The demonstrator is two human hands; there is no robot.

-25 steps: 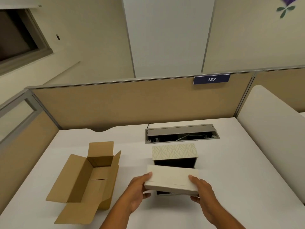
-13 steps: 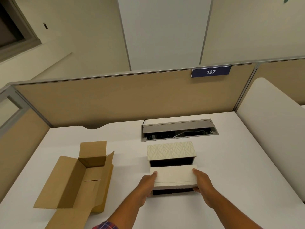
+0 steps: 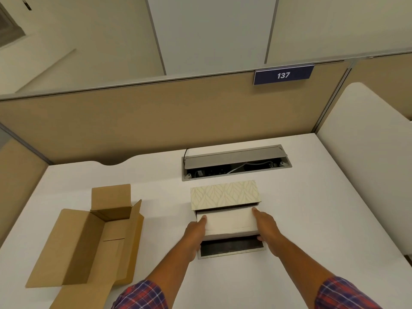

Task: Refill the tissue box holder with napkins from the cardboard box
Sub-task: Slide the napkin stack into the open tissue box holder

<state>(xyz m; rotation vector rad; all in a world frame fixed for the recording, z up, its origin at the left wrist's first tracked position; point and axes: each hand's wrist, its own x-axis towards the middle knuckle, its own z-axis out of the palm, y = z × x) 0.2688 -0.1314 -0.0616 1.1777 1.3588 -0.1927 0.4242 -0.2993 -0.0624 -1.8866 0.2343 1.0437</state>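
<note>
Resting partly inside the open tissue box holder [image 3: 224, 196], the stack of napkins [image 3: 230, 221] lies flat near the middle of the white desk [image 3: 312, 219]. The holder's leaf-patterned lid stands raised behind the stack, and its dark interior shows along the near edge. The left hand [image 3: 196, 236] grasps the stack's left end, fingers laid along the side. The right hand [image 3: 265, 228] grasps the right end in the same manner. Both plaid sleeves appear at the bottom edge of the view. The cardboard box [image 3: 93, 244] lies well apart to the left, flaps open. An open cable tray [image 3: 234, 162] sits just behind the holder, below a partition carrying a sign [image 3: 283, 75] marked 137.
</note>
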